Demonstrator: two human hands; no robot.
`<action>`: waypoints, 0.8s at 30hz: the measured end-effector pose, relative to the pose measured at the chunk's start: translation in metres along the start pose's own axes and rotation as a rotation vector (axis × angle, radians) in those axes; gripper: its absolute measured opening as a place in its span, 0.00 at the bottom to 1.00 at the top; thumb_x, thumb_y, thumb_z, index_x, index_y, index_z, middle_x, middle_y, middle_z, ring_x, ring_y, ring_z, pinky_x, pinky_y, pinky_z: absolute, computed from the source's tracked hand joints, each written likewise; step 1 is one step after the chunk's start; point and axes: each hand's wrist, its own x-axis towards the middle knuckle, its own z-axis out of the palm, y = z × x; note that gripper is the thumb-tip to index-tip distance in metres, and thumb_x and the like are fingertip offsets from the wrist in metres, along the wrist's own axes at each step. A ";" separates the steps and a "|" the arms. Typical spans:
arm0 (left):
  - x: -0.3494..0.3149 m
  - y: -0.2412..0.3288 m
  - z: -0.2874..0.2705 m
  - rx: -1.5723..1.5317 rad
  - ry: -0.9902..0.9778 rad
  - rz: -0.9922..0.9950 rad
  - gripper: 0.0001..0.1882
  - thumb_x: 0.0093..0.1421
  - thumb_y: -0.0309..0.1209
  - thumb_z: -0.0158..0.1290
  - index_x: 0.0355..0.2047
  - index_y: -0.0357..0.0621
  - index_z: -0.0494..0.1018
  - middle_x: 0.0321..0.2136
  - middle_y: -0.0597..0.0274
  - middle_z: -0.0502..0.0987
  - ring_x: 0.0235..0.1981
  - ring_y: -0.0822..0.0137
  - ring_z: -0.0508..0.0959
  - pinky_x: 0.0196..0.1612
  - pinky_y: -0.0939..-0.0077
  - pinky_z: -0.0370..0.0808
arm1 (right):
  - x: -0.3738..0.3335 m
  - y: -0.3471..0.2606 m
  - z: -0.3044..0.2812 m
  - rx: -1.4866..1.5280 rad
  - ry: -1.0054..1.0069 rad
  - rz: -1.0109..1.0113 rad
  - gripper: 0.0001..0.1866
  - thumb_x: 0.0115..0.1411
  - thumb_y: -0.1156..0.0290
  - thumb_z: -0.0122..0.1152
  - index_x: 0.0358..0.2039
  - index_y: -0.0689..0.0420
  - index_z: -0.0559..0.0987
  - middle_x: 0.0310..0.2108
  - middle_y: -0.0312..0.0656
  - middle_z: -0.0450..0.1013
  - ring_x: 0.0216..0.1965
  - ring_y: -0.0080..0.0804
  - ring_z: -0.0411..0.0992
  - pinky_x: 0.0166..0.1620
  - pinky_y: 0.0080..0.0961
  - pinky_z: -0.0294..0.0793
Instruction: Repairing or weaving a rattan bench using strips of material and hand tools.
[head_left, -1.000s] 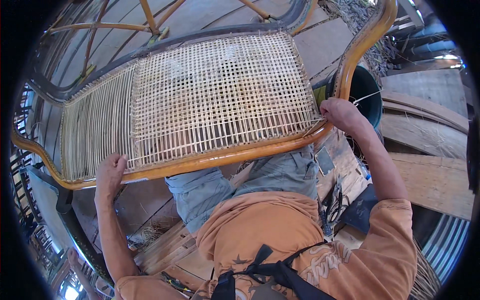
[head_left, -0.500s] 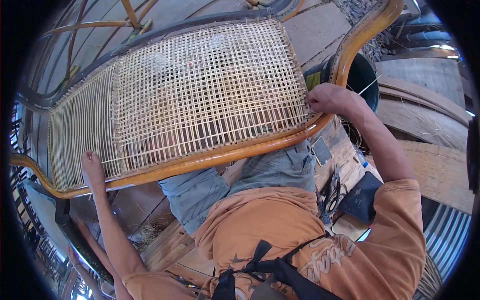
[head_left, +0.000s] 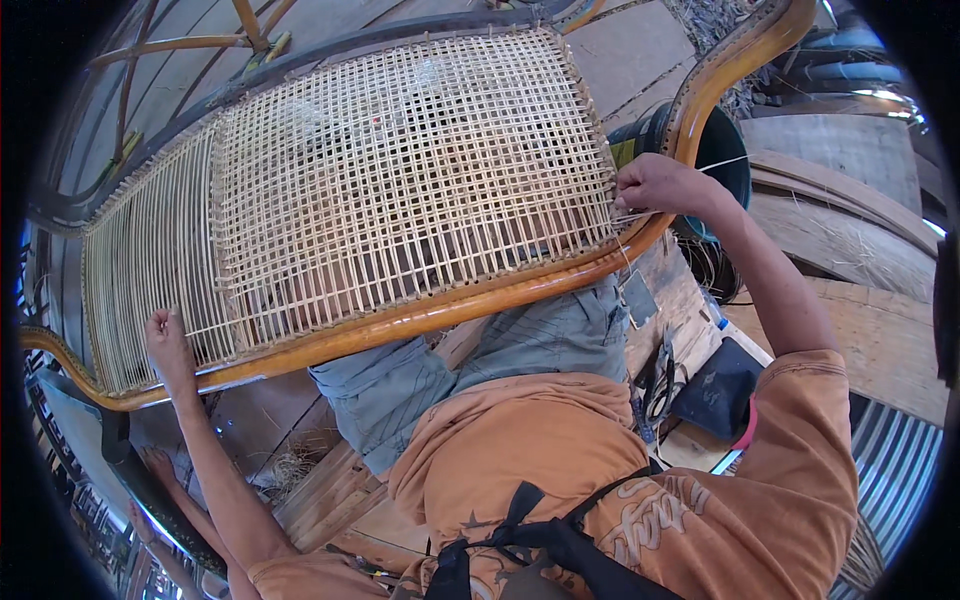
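Observation:
A pale woven cane panel [head_left: 400, 170] fills a frame of glossy orange-brown bent rattan [head_left: 440, 308] lying across my lap. Its larger part is an open checked weave; the left part [head_left: 150, 260] has only strands running one way. Over that left part, my left hand [head_left: 170, 350] is closed in a pinch on a cane strip [head_left: 215, 326], which runs rightward into the weave near the front rail. My right hand [head_left: 660, 187] pinches at the panel's right edge, fingers closed on a thin strip whose pale tail [head_left: 725, 163] pokes out behind the wrist. Its fingertips partly hide what they grip.
Beyond the right frame curve stands a dark green bucket [head_left: 728, 150]. Pliers or cutters [head_left: 660, 385] and a dark pouch [head_left: 718, 388] lie at my right side. Wooden boards [head_left: 840, 225] are stacked further right. Another person's bare limb [head_left: 185, 495] shows at lower left.
My left hand has moved slightly left and down, and more of the strip shows beside it. The frame has shifted a little left. My right hand stays at the panel's right edge.

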 end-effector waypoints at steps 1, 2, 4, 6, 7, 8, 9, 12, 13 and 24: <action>0.001 0.002 -0.001 0.068 -0.001 0.024 0.15 0.61 0.38 0.47 0.36 0.36 0.69 0.27 0.55 0.75 0.27 0.63 0.74 0.34 0.69 0.70 | -0.001 0.000 0.000 0.001 0.031 -0.055 0.09 0.49 0.70 0.58 0.24 0.66 0.76 0.16 0.40 0.69 0.20 0.23 0.65 0.27 0.26 0.66; 0.001 0.003 -0.001 0.062 -0.001 0.021 0.15 0.61 0.38 0.47 0.36 0.36 0.69 0.27 0.55 0.75 0.27 0.63 0.74 0.34 0.69 0.70 | -0.002 0.001 0.001 -0.004 0.031 -0.052 0.09 0.49 0.70 0.58 0.24 0.66 0.76 0.16 0.40 0.69 0.20 0.23 0.65 0.27 0.26 0.66; 0.001 0.004 -0.001 0.397 -0.002 0.087 0.13 0.62 0.39 0.45 0.39 0.42 0.68 0.30 0.51 0.77 0.30 0.52 0.77 0.34 0.60 0.71 | -0.003 -0.001 0.004 -0.036 0.026 0.051 0.10 0.46 0.70 0.61 0.24 0.65 0.76 0.17 0.43 0.70 0.20 0.28 0.68 0.28 0.28 0.67; 0.005 0.005 0.001 0.457 -0.026 0.086 0.12 0.62 0.38 0.42 0.40 0.47 0.67 0.33 0.49 0.77 0.34 0.45 0.77 0.34 0.53 0.70 | 0.002 -0.004 0.007 -0.143 0.037 0.059 0.11 0.45 0.69 0.62 0.24 0.64 0.77 0.18 0.45 0.71 0.21 0.32 0.69 0.29 0.29 0.68; 0.009 0.004 0.001 0.514 -0.030 0.078 0.12 0.62 0.38 0.41 0.40 0.47 0.68 0.33 0.48 0.77 0.33 0.45 0.77 0.34 0.52 0.70 | 0.004 -0.006 0.008 -0.247 0.050 0.071 0.11 0.44 0.68 0.63 0.25 0.64 0.77 0.18 0.47 0.72 0.22 0.36 0.71 0.30 0.31 0.68; 0.012 0.003 0.001 0.563 -0.046 0.072 0.12 0.62 0.38 0.40 0.41 0.47 0.68 0.33 0.48 0.77 0.33 0.45 0.77 0.34 0.52 0.71 | 0.004 -0.007 0.010 -0.246 0.044 0.077 0.11 0.44 0.68 0.63 0.25 0.64 0.77 0.18 0.47 0.72 0.22 0.36 0.71 0.30 0.31 0.68; 0.016 0.001 -0.001 0.569 -0.042 0.067 0.12 0.62 0.38 0.40 0.41 0.47 0.68 0.33 0.48 0.77 0.33 0.45 0.77 0.34 0.52 0.71 | 0.007 -0.009 0.010 -0.266 0.056 0.082 0.12 0.43 0.68 0.64 0.25 0.64 0.77 0.20 0.48 0.72 0.23 0.39 0.72 0.31 0.32 0.69; 0.027 -0.007 -0.010 0.712 -0.070 0.049 0.13 0.61 0.37 0.38 0.42 0.47 0.68 0.33 0.46 0.77 0.33 0.44 0.77 0.35 0.50 0.71 | 0.010 -0.012 0.011 -0.268 0.057 0.123 0.14 0.42 0.66 0.66 0.26 0.63 0.78 0.21 0.50 0.73 0.24 0.41 0.73 0.31 0.33 0.70; 0.030 -0.009 -0.013 0.710 -0.079 0.038 0.15 0.62 0.39 0.38 0.43 0.47 0.67 0.35 0.46 0.77 0.35 0.43 0.76 0.37 0.50 0.71 | 0.010 -0.012 0.011 -0.276 0.058 0.156 0.15 0.42 0.65 0.67 0.27 0.63 0.78 0.22 0.50 0.73 0.24 0.42 0.73 0.31 0.33 0.70; 0.050 -0.022 -0.016 0.786 -0.117 0.057 0.18 0.65 0.42 0.36 0.48 0.49 0.67 0.38 0.49 0.77 0.37 0.46 0.77 0.38 0.52 0.72 | -0.006 -0.001 -0.016 0.410 -0.184 0.288 0.06 0.54 0.69 0.60 0.27 0.57 0.75 0.20 0.30 0.68 0.20 0.16 0.64 0.23 0.15 0.65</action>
